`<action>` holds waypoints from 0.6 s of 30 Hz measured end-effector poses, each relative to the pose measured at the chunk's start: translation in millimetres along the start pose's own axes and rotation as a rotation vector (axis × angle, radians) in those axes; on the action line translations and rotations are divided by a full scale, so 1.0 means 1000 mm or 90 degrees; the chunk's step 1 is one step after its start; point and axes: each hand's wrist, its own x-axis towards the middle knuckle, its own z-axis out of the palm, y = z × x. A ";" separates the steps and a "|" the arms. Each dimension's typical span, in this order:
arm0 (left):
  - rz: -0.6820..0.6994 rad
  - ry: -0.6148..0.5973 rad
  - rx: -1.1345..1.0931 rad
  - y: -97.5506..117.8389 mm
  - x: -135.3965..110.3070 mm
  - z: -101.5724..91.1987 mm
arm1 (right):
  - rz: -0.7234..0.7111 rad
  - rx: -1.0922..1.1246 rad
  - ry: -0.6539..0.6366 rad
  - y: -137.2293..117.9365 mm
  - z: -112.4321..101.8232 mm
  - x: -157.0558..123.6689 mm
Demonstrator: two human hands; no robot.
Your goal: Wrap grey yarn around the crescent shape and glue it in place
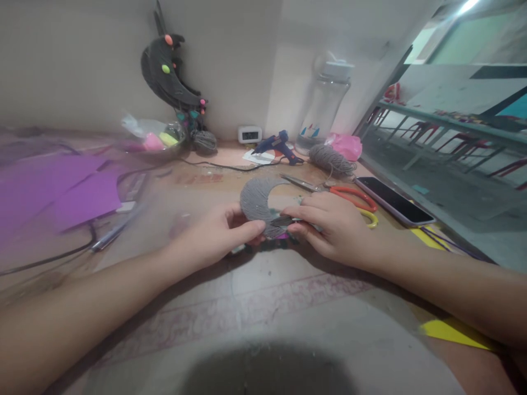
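A crescent (257,198) wrapped in grey yarn stands above the table, its hollow side facing right. My left hand (230,230) grips its lower left part, thumb in front and fingers behind. Close beside it, my right hand (333,225) is closed, thumb and forefinger pinching a narrow dark grey piece (282,220) at the crescent's lower end. Whether that piece is the crescent's own tip, yarn or a separate thing I cannot tell. Just behind my right hand lie scissors (352,196) with orange and yellow handles, blades pointing left.
At the back are a blue glue gun (275,144), white digital clock (250,134), clear bottle (325,104), grey yarn skein (331,160) and yarn ball (205,142). A phone (395,201) lies right. Purple sheets (86,192) lie left. A dark crescent ornament (160,77) hangs on the wall.
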 end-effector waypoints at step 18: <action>-0.002 -0.020 -0.024 0.002 0.000 0.000 | -0.012 0.005 0.001 0.000 0.001 0.000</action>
